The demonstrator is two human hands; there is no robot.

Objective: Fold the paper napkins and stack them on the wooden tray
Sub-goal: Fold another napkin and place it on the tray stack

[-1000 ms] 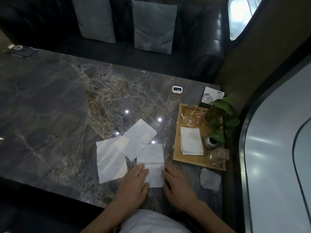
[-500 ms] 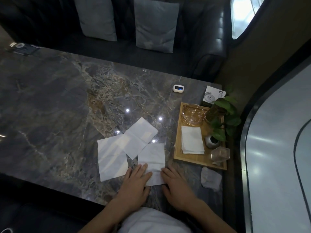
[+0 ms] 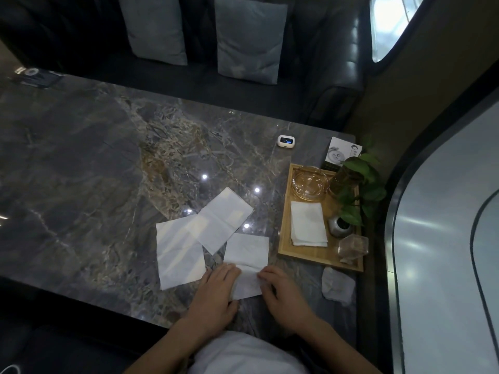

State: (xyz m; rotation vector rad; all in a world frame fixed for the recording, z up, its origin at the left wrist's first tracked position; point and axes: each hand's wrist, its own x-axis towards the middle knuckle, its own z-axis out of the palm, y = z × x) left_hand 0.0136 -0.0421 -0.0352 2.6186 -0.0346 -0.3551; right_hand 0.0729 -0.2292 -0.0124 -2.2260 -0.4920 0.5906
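Note:
Three white paper napkins lie on the dark marble table. The nearest napkin (image 3: 247, 252) has its near edge lifted and creased between my hands. My left hand (image 3: 216, 290) pinches its left near side and my right hand (image 3: 283, 292) pinches its right near side. Two unfolded napkins lie to the left: a large one (image 3: 178, 252) and, overlapping its far corner, a tilted one (image 3: 224, 217). The wooden tray (image 3: 307, 259) stands to the right with a stack of folded napkins (image 3: 307, 222) in its middle.
The tray also carries a glass ashtray (image 3: 310, 182), a potted plant (image 3: 356, 190), a small metal pot (image 3: 339, 225) and a clear glass holder (image 3: 352, 248). A crumpled tissue (image 3: 337, 286) lies near the tray. A small white device (image 3: 285, 141) and a card (image 3: 341, 152) sit farther back.
Both hands have closed in on the nearest napkin and lifted its near edge, so a crease now shows across it. The other napkins and the tray have not moved.

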